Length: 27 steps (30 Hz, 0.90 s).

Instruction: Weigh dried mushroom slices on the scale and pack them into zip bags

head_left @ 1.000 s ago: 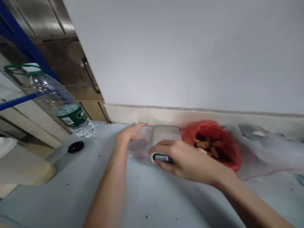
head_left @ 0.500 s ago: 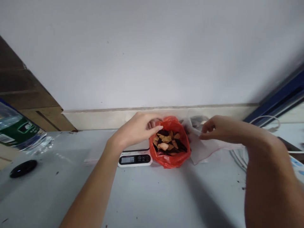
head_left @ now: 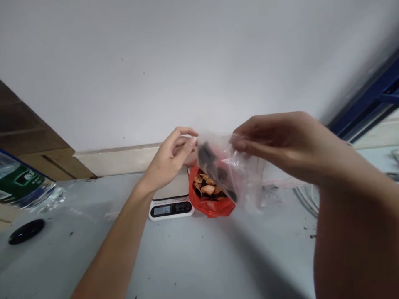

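A clear plastic bag (head_left: 222, 160) with dark pieces inside hangs tilted between my hands. My right hand (head_left: 277, 143) pinches its upper right side. At its upper left edge, the thumb and fingers of my left hand (head_left: 174, 155) are closed on the plastic. Below the clear bag is an open red plastic bag (head_left: 215, 209), partly covered by it, containing tan and dark dried pieces (head_left: 208, 189). Left of the red bag lies a white kitchen scale (head_left: 171, 211), its display reading 0.0; my left hand and wrist hide some of its plate.
A large water bottle (head_left: 23, 182) with a green label is at the left, above a black oval object (head_left: 26, 231). White cables (head_left: 307, 201) lie on the right of the grey table (head_left: 187, 261). The wall (head_left: 156, 74) rises directly behind.
My right hand has lifted the clear bag from beside the red bag and brought it left, over it. My left hand has left the red bag's rim and closed on the clear bag's edge.
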Each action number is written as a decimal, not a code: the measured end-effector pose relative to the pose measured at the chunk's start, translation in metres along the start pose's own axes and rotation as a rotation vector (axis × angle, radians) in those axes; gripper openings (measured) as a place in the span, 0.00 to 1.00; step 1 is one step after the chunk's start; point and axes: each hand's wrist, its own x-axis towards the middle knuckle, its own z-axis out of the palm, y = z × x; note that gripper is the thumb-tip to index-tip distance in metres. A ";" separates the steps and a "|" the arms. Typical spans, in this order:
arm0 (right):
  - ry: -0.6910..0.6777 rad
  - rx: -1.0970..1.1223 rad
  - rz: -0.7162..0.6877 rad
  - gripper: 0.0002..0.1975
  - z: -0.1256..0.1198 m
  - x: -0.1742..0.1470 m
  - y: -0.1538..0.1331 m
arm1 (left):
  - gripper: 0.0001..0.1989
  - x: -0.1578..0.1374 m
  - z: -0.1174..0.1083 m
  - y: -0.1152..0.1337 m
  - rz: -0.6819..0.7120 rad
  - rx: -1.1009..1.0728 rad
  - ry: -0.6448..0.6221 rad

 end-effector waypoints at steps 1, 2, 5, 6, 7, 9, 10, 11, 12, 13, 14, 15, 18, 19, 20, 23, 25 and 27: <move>-0.012 0.025 0.016 0.12 0.004 0.002 0.001 | 0.13 0.000 -0.003 -0.001 -0.041 -0.046 -0.007; -0.019 0.040 0.031 0.12 0.008 0.005 0.001 | 0.13 -0.001 -0.006 -0.003 -0.084 -0.089 -0.002; -0.052 0.102 -0.007 0.13 0.019 0.011 0.001 | 0.19 -0.002 -0.011 -0.007 -0.159 -0.156 0.047; -0.081 0.137 -0.033 0.14 0.022 0.013 0.000 | 0.21 -0.003 -0.012 -0.008 -0.165 -0.169 0.044; -0.105 0.176 -0.055 0.15 0.024 0.014 -0.001 | 0.22 -0.003 -0.012 -0.008 -0.168 -0.187 0.026; -0.110 0.241 -0.062 0.15 0.028 0.015 -0.002 | 0.24 -0.004 -0.012 -0.007 -0.177 -0.246 -0.035; -0.086 0.257 -0.054 0.14 0.029 0.015 -0.001 | 0.24 -0.004 -0.012 -0.007 -0.186 -0.278 -0.060; -0.049 0.262 -0.040 0.14 0.029 0.015 0.001 | 0.23 -0.003 -0.012 -0.007 -0.194 -0.301 -0.068; -0.012 0.256 -0.010 0.14 0.029 0.015 0.003 | 0.22 -0.003 -0.014 -0.008 -0.200 -0.316 -0.053; 0.014 0.248 0.036 0.15 0.029 0.015 0.006 | 0.21 -0.002 -0.016 -0.009 -0.201 -0.325 -0.018; 0.015 0.246 0.098 0.16 0.028 0.016 0.010 | 0.21 -0.001 -0.019 -0.010 -0.198 -0.332 0.032; -0.012 0.257 0.167 0.19 0.028 0.016 0.013 | 0.23 -0.001 -0.022 -0.012 -0.195 -0.331 0.084; -0.173 0.368 0.337 0.20 0.032 0.019 0.020 | 0.27 -0.001 -0.035 -0.017 -0.210 -0.259 0.176; -0.211 0.411 0.363 0.20 0.035 0.021 0.021 | 0.28 -0.001 -0.039 -0.019 -0.223 -0.220 0.183; -0.234 0.445 0.377 0.20 0.039 0.022 0.022 | 0.29 -0.003 -0.043 -0.021 -0.236 -0.185 0.185; -0.276 0.501 0.398 0.19 0.053 0.026 0.023 | 0.30 -0.008 -0.051 -0.024 -0.262 -0.123 0.189; -0.330 0.512 0.424 0.19 0.063 0.028 0.025 | 0.30 -0.012 -0.057 -0.027 -0.282 -0.081 0.190; -0.367 0.508 0.441 0.20 0.071 0.029 0.026 | 0.30 -0.015 -0.063 -0.031 -0.318 0.014 0.201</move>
